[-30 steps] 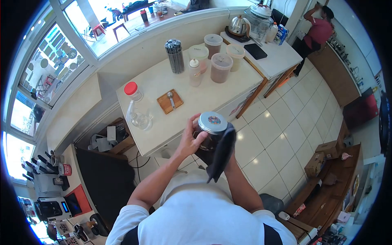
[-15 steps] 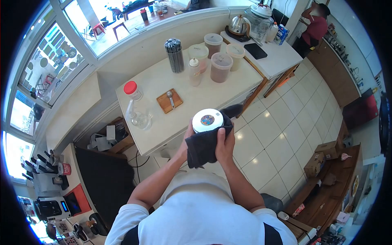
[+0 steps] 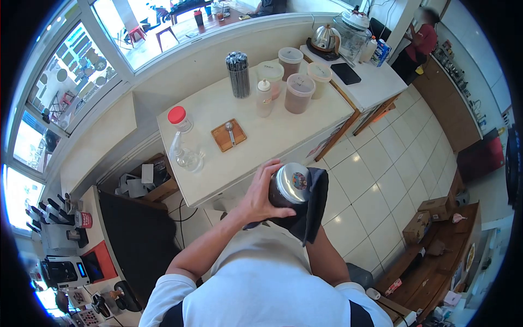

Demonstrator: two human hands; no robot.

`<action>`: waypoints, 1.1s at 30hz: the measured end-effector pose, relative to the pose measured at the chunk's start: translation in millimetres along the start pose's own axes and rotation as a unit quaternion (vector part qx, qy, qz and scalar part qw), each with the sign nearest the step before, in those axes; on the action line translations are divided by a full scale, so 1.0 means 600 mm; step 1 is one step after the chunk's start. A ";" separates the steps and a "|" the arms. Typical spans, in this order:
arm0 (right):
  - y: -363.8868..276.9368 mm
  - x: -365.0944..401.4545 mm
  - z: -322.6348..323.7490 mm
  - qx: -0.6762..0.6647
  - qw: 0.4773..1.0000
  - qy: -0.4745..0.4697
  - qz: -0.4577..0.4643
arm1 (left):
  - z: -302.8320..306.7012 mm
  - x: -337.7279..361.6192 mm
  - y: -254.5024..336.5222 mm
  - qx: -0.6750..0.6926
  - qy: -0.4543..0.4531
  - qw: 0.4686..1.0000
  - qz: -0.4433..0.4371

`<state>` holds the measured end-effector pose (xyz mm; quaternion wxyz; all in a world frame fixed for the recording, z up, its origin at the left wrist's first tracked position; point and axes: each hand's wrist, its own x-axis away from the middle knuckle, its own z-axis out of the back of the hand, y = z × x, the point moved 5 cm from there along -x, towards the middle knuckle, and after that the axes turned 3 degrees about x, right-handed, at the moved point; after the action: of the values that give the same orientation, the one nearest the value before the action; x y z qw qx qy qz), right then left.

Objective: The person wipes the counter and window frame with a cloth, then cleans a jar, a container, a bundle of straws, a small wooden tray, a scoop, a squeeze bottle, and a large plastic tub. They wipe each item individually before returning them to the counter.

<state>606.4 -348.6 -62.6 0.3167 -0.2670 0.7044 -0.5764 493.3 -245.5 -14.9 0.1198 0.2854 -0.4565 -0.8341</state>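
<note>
A jar with a shiny silver lid and a round colourful sticker is tilted in front of my body, off the counter's near edge. My left hand is wrapped around the jar's left side, thumb below the lid. Against the right side of the jar lies a dark cloth, hanging in folds. Behind this cloth my right hand is covered, and only the right forearm shows; the cloth appears held up by that hand. The jar's lower part is hidden.
On the counter are a wooden tray with a metal scoop, a glass bottle, a red-lidded jar, a straw holder and several plastic tubs. A person stands at the far right.
The jar has tilted and its lid now catches the light. My left hand has moved up around its side. The cloth has shifted to the jar's right, covering my right hand.
</note>
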 end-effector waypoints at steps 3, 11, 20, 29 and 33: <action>-0.030 0.010 -0.009 0.167 0.981 -0.032 0.088 | 0.010 -0.012 0.011 0.033 -0.038 0.997 0.060; -0.074 0.011 -0.028 0.271 0.951 -0.074 0.131 | 0.015 -0.001 -0.015 -0.015 -0.017 0.999 0.027; -0.094 -0.010 -0.020 0.133 0.985 -0.051 0.094 | -0.018 0.015 -0.010 0.043 0.008 0.997 -0.065; -0.185 0.005 -0.086 0.394 0.894 -0.093 0.192 | 0.044 -0.034 -0.122 0.024 0.244 0.968 0.058; -0.141 0.030 -0.039 0.410 0.896 -0.065 0.156 | 0.127 -0.072 -0.219 0.014 0.361 0.925 0.119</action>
<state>578.0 -363.4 21.0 0.5295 -0.0368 0.4156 -0.7387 491.6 -100.0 -75.8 0.3704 0.5124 -0.4249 -0.6478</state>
